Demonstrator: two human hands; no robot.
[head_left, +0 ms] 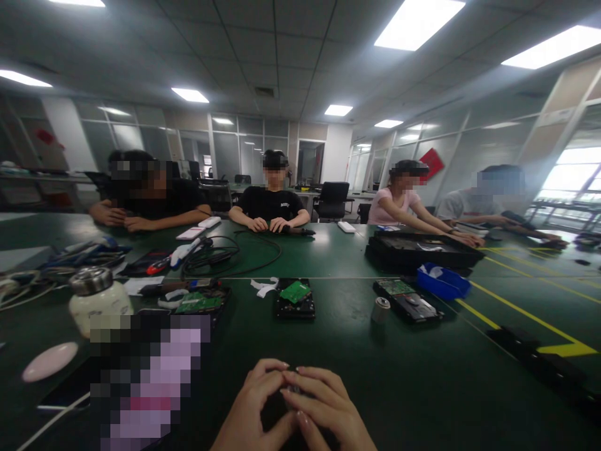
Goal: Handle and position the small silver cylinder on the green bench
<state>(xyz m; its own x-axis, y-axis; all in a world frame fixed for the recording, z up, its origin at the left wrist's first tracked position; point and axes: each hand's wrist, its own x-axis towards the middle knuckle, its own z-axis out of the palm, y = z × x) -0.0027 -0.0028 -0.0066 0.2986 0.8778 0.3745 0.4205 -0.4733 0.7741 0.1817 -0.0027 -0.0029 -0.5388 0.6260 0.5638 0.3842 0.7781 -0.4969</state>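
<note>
My left hand (258,404) and my right hand (331,401) meet at the front edge of the view, fingers curled and fingertips together. Between them is something small and dark, mostly covered by the fingers, and I cannot make it out. Beyond the hands lies a black hard drive (300,311) with a green circuit board (295,290) on top and a crumpled white strip (264,287) beside it. To its right stand a small silver cylinder (380,311) and an opened hard drive (416,305). Another green board (200,303) lies on a dark drive to the left.
On the left are a cream bottle (100,302), a pink oval object (50,362), a phone-like device (77,382) and coiled black cable (213,254). A blue bin (442,283), a black tray (417,250) and dark blocks (558,366) occupy the right. Several people sit across the green table.
</note>
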